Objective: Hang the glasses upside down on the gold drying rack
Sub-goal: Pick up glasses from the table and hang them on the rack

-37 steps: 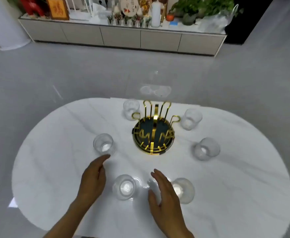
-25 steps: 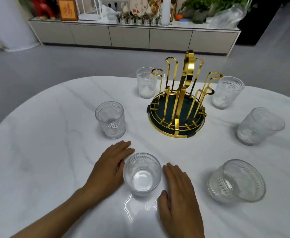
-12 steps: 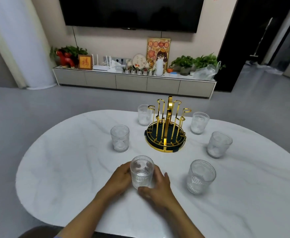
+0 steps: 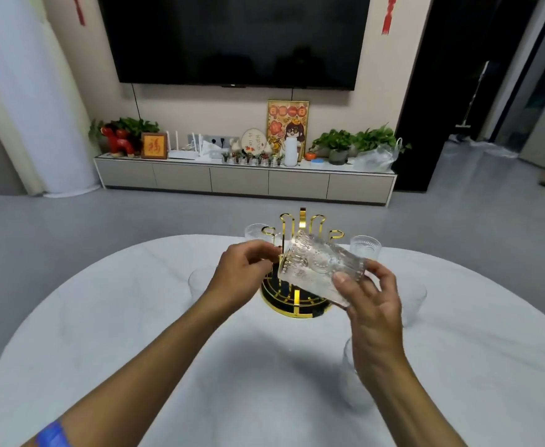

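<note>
I hold a clear patterned glass [image 4: 317, 267] tipped on its side in the air, right in front of the gold drying rack [image 4: 297, 303]. My right hand [image 4: 369, 296] grips its base end. My left hand [image 4: 243, 274] pinches its rim end. The rack stands mid-table on a dark round tray with gold prongs [image 4: 301, 221] rising behind the glass; its middle is hidden by the glass. Other glasses stand around it: one at the far left [image 4: 255, 232], one at the far right [image 4: 365, 250], one to the left [image 4: 200, 280] and two partly hidden behind my right arm.
The white marble oval table [image 4: 135, 333] fills the lower view, its front edge near me. Beyond it lie grey floor, a low cabinet [image 4: 245, 180] with plants and ornaments, and a wall-mounted television [image 4: 232, 40].
The glass, held upright on the table by both hands half a second ago, is now lifted and tipped sideways in front of the rack. The camera has tilted up.
</note>
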`<state>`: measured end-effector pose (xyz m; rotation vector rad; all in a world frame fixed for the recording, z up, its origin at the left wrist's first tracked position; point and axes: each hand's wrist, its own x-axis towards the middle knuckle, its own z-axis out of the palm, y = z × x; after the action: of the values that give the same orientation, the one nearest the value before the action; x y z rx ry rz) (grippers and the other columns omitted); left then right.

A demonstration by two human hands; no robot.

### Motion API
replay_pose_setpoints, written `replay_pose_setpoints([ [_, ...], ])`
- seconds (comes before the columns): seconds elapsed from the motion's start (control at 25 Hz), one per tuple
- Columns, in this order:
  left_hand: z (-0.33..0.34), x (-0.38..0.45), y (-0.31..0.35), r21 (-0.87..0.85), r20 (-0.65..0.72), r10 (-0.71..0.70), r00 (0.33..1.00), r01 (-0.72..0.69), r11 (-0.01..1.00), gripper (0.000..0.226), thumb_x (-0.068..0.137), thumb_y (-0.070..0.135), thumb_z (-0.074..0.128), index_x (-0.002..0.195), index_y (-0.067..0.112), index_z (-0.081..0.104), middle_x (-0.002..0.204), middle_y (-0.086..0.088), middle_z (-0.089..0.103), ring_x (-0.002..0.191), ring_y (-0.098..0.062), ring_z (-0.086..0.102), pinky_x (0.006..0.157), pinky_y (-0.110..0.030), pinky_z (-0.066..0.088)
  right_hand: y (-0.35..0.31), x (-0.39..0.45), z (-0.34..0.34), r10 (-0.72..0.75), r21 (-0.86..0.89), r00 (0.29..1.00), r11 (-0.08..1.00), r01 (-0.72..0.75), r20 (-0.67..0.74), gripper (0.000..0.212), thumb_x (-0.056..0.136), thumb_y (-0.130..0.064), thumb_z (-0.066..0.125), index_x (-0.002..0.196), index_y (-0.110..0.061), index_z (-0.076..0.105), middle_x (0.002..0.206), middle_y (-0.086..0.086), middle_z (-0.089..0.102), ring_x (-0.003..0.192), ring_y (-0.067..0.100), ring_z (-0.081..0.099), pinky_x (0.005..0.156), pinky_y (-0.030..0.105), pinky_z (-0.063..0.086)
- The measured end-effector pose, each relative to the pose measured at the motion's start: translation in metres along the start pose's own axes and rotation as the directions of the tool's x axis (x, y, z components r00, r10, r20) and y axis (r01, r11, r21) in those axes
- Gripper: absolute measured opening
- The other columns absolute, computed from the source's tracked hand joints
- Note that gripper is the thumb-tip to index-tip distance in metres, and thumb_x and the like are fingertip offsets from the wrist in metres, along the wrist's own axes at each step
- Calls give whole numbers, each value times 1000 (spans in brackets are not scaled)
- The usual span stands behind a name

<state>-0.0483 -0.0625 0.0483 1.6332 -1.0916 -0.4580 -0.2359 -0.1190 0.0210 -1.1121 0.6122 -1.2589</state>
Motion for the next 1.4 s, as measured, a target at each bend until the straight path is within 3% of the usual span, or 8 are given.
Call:
replay_pose_setpoints([
  [0.12,19,60,13,251,15,135,991,-134,959,29,94,13,52,120,18,65,120,-2,67,109,-16,59,88,-30,50,-38,52,-15,-149,-259,988,956,134,-37,49,64,-38,85,104,-24,61,93,-4,73,82,9,69,64,20,53],
  [0.24,40,103,6,547,223,192,956,-286,787,44,97,28,49,140,21,47,148,0,48,135,-21,38,106,-39,33,-41,92,-14,-261,-619,960,739,265,100,46,68,-44,82,106,-27,63,95,-6,71,81,8,68,64,23,56],
  [0.4,46,137,-11,629,244,244,939,-345,697,47,94,36,54,139,22,50,147,1,50,136,-22,39,105,-44,34,-12,126,2,-228,-832,924,407,376,306,53,70,-48,78,115,-25,63,108,2,70,99,25,62,81,44,54],
  [0.56,47,144,-20,638,217,275,937,-349,687,46,93,40,55,137,25,52,145,6,52,133,-21,42,101,-44,37,15,134,1,-145,-863,909,286,417,391,55,71,-44,77,119,-21,65,117,4,70,107,27,57,86,39,49],
  [0.96,52,133,-20,577,203,237,950,-312,755,47,96,32,52,142,22,45,151,2,44,138,-22,37,106,-44,32,41,128,-7,68,-890,918,285,357,391,55,77,-42,75,125,-25,55,129,4,61,114,27,54,85,41,51],
  [1.16,68,39,-12,272,35,319,947,-316,909,40,90,38,56,128,24,59,128,4,63,117,-10,55,101,-35,45,16,90,-55,-49,-782,982,597,176,184,43,84,-41,68,124,-29,58,129,-8,59,111,15,56,85,30,47],
  [1.28,102,-31,-17,284,421,184,888,-322,903,76,71,69,61,138,40,41,136,13,56,121,-4,51,101,-33,45,13,49,-101,5,-776,995,626,-79,-97,16,84,-35,66,97,-25,68,99,-8,71,94,18,65,76,33,50],
  [1.4,140,-61,-23,485,602,-78,795,-286,826,106,62,66,70,150,34,19,153,4,39,135,-19,39,105,-36,38,8,26,-126,308,-838,930,438,-326,-201,27,83,-40,62,82,-14,69,73,3,74,67,25,68,69,40,57],
])
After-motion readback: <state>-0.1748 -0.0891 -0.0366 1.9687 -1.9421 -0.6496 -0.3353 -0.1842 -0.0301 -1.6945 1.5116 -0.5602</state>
